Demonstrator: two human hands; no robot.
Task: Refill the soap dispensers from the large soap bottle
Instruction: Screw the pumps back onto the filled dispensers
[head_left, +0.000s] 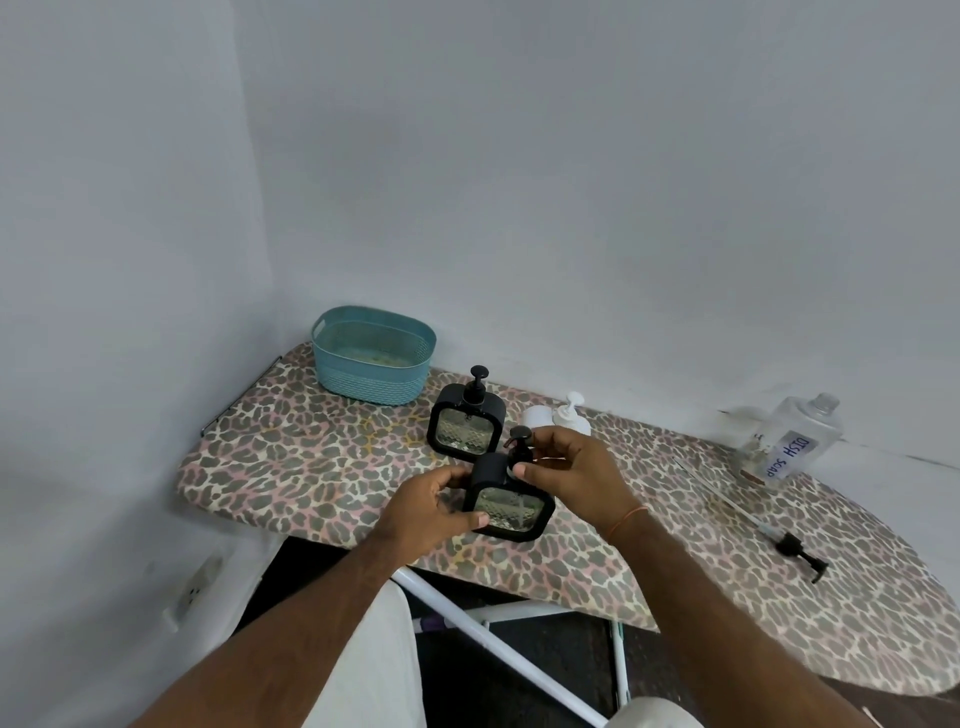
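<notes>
A black square soap dispenser (511, 506) with a clear patterned window stands near the board's front edge. My left hand (434, 506) grips its left side. My right hand (569, 470) pinches its black pump head (519, 441) from the right. A second, matching black dispenser (466, 422) stands just behind, pump fitted, untouched. The large clear bottle labelled "DISH SOAP" (789, 441) lies tilted at the far right, its mouth open. Its black pump with a long tube (795, 548) lies loose on the board to the right.
Everything sits on a leopard-print ironing board (322, 457) against a white wall corner. A teal plastic basket (373, 354) is at the back left. A white pump bottle (570, 415) and a white round object (537, 417) stand behind my right hand.
</notes>
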